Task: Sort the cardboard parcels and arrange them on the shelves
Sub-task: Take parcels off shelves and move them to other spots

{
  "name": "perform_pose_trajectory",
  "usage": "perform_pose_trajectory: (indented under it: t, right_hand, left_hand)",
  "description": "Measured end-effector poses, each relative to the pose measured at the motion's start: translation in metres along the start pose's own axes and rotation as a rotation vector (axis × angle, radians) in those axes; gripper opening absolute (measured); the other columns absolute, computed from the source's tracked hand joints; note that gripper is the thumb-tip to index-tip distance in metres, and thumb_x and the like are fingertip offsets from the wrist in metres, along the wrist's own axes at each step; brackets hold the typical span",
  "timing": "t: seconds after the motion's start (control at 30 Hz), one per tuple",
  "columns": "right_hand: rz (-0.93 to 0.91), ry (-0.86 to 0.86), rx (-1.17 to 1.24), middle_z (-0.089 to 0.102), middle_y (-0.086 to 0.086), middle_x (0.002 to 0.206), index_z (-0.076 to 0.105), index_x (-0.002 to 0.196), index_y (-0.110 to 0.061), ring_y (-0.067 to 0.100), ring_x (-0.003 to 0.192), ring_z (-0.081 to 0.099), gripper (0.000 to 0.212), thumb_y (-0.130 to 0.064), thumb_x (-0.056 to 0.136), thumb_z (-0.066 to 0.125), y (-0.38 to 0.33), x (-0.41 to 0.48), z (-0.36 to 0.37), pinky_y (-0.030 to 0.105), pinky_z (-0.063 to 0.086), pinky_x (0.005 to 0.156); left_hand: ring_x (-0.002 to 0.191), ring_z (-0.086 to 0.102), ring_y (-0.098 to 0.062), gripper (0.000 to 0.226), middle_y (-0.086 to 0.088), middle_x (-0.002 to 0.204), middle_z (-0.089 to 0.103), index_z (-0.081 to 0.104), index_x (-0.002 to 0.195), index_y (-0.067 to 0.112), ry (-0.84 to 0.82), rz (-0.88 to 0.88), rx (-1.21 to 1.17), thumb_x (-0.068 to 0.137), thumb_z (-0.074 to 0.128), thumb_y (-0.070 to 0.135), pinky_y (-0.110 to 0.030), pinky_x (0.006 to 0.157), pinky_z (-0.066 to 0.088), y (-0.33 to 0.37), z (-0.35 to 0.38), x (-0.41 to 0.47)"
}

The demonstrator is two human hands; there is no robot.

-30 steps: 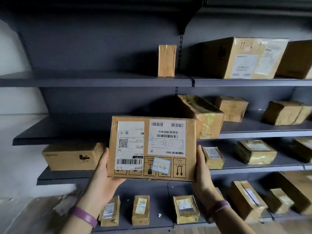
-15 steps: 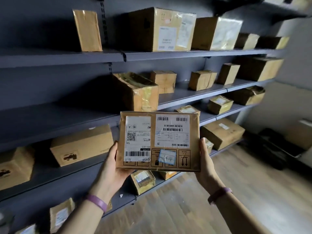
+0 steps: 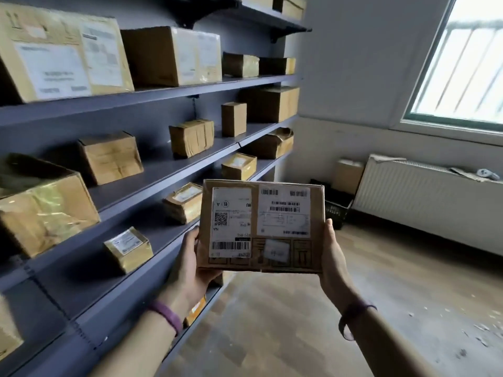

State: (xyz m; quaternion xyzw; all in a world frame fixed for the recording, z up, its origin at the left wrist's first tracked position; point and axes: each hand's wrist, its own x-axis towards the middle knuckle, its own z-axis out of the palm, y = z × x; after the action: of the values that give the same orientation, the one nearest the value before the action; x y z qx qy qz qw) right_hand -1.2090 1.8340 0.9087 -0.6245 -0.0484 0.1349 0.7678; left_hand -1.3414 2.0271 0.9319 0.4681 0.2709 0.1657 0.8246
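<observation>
Flat cardboard parcel [image 3: 262, 227], label side toward the camera, was held in the air just right of the grey shelves [image 3: 163, 170], above the wooden floor [image 3: 272, 322]. The left hand [image 3: 190, 265] gripped its lower left edge and the right hand [image 3: 333, 262] its lower right edge, thumbs along the sides, fingers hidden behind. Other parcels [image 3: 192, 137] stood on the shelves; a radiator [image 3: 422, 202] lined the wall beneath the window [image 3: 462, 63].
</observation>
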Motion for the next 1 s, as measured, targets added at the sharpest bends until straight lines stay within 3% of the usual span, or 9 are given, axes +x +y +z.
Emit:
perform_pose_trajectory:
  t: [0.2, 0.37, 0.5, 0.57, 0.7, 0.83, 0.93, 1.0]
  right_hand:
    - [-0.044, 0.069, 0.01, 0.076, -0.001, 0.103, 0.071, 0.106, -0.024, 0.018, 0.101, 0.07, 0.057, -0.062, 0.094, 0.031, -0.017, 0.113, -0.055, 0.045, 0.051, 0.096]
    - [-0.078, 0.112, 0.005, 0.074, 0.002, 0.109, 0.068, 0.113, -0.023, 0.019, 0.103, 0.069, 0.062, -0.067, 0.085, 0.033, -0.038, 0.209, -0.094, 0.041, 0.053, 0.091]
    - [-0.102, 0.144, 0.0, 0.075, -0.001, 0.106, 0.067, 0.112, -0.024, 0.018, 0.102, 0.07, 0.057, -0.062, 0.09, 0.031, -0.052, 0.271, -0.116, 0.038, 0.054, 0.085]
    - [-0.113, 0.155, -0.002, 0.075, -0.004, 0.105, 0.068, 0.112, -0.025, 0.016, 0.1, 0.07, 0.056, -0.062, 0.09, 0.031, -0.056, 0.299, -0.125, 0.035, 0.053, 0.083]
    - [-0.118, 0.179, 0.0, 0.075, -0.004, 0.106, 0.068, 0.111, -0.027, 0.015, 0.1, 0.07, 0.055, -0.063, 0.09, 0.032, -0.06, 0.362, -0.14, 0.038, 0.053, 0.088]
    - [-0.122, 0.229, 0.029, 0.074, -0.002, 0.108, 0.069, 0.11, -0.027, 0.017, 0.102, 0.07, 0.053, -0.061, 0.091, 0.032, -0.057, 0.441, -0.153, 0.045, 0.051, 0.096]
    - [-0.105, 0.272, 0.037, 0.074, 0.0, 0.109, 0.068, 0.113, -0.024, 0.019, 0.104, 0.069, 0.058, -0.064, 0.087, 0.035, -0.055, 0.513, -0.162, 0.049, 0.049, 0.099]
    - [-0.095, 0.304, 0.03, 0.074, 0.0, 0.108, 0.068, 0.111, -0.024, 0.02, 0.103, 0.07, 0.059, -0.065, 0.085, 0.035, -0.059, 0.563, -0.166, 0.049, 0.05, 0.099]
  left_hand:
    - [0.09, 0.062, -0.029, 0.044, -0.014, 0.094, 0.073, 0.072, 0.091, 0.018, -0.025, -0.035, 0.011, 0.095, 0.04, 0.048, -0.038, 0.076, 0.048, -0.014, 0.096, 0.11]
    - [0.097, 0.063, -0.035, 0.044, -0.017, 0.102, 0.071, 0.075, 0.093, 0.02, -0.03, -0.077, 0.017, 0.096, 0.041, 0.048, -0.053, 0.093, 0.046, -0.019, 0.171, 0.203]
    - [0.079, 0.066, -0.025, 0.037, -0.009, 0.085, 0.074, 0.071, 0.092, 0.021, -0.066, -0.094, 0.036, 0.098, 0.041, 0.042, -0.038, 0.076, 0.05, -0.024, 0.223, 0.264]
    - [0.087, 0.063, -0.029, 0.038, -0.012, 0.09, 0.073, 0.071, 0.09, 0.018, -0.065, -0.127, 0.036, 0.096, 0.043, 0.044, -0.041, 0.084, 0.047, -0.025, 0.246, 0.296]
    - [0.087, 0.062, -0.032, 0.042, -0.011, 0.078, 0.074, 0.069, 0.086, 0.016, -0.087, -0.179, 0.032, 0.097, 0.039, 0.045, -0.049, 0.093, 0.045, -0.029, 0.288, 0.363]
    - [0.078, 0.063, -0.029, 0.042, -0.011, 0.075, 0.073, 0.068, 0.085, 0.017, -0.143, -0.212, 0.024, 0.098, 0.038, 0.044, -0.039, 0.067, 0.049, -0.036, 0.327, 0.443]
    - [0.081, 0.062, -0.03, 0.045, -0.011, 0.071, 0.074, 0.067, 0.091, 0.016, -0.169, -0.241, 0.028, 0.099, 0.035, 0.046, -0.038, 0.068, 0.048, -0.04, 0.362, 0.513]
    - [0.085, 0.063, -0.03, 0.046, -0.014, 0.08, 0.074, 0.067, 0.095, 0.014, -0.158, -0.286, 0.019, 0.099, 0.035, 0.047, -0.04, 0.069, 0.049, -0.04, 0.387, 0.565]
